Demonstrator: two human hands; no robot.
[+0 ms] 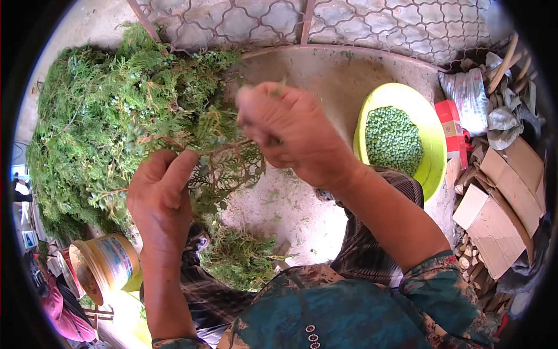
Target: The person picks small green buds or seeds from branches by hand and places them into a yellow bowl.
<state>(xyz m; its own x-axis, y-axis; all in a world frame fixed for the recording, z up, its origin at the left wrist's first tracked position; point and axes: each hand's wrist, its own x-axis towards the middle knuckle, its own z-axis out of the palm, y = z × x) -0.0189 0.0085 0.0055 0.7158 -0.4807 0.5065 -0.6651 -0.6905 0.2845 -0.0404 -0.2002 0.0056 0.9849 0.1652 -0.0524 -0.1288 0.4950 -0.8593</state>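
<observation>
My left hand point(161, 195) pinches a leafy conifer twig point(228, 168) between thumb and forefinger, with small green berries near the fingertips. Just beyond the twig's right end is my right hand point(299, 131), its fingers curled closed and partly smeared by motion. What the right hand holds, if anything, is hidden in its fingers. Behind the left hand rises a large heap of green conifer branches point(96, 122). To the right, a yellow-green basin point(433, 157) holds a mass of small green berries point(394, 139).
Cut sprigs point(235, 259) lie on the floor between my knees. A yellow bucket point(119, 259) lies tilted at lower left, near a person in pink point(67, 311). Cardboard point(494, 224) and a red box point(451, 131) are at right. A metal lattice point(302, 23) borders the back.
</observation>
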